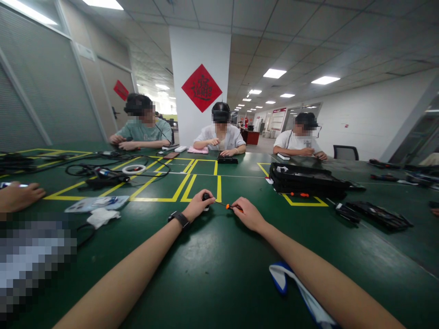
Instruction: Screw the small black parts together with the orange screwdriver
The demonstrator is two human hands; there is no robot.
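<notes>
My right hand is closed round the handle of an orange-and-black screwdriver. The thin shaft points left, toward my left hand. In the fingers of that left hand is a small black part, too small to make out in detail. The screwdriver's tip lies close to the left fingertips; whether it touches the black part cannot be seen. Both hands are just above the green table, near the yellow tape marks, and a dark watch is on my left wrist.
Black trays and black parts lie to the right. Cables, a white cloth and another person's hand are at left. A blue-and-white strap lies by my right forearm. Three people sit across the table.
</notes>
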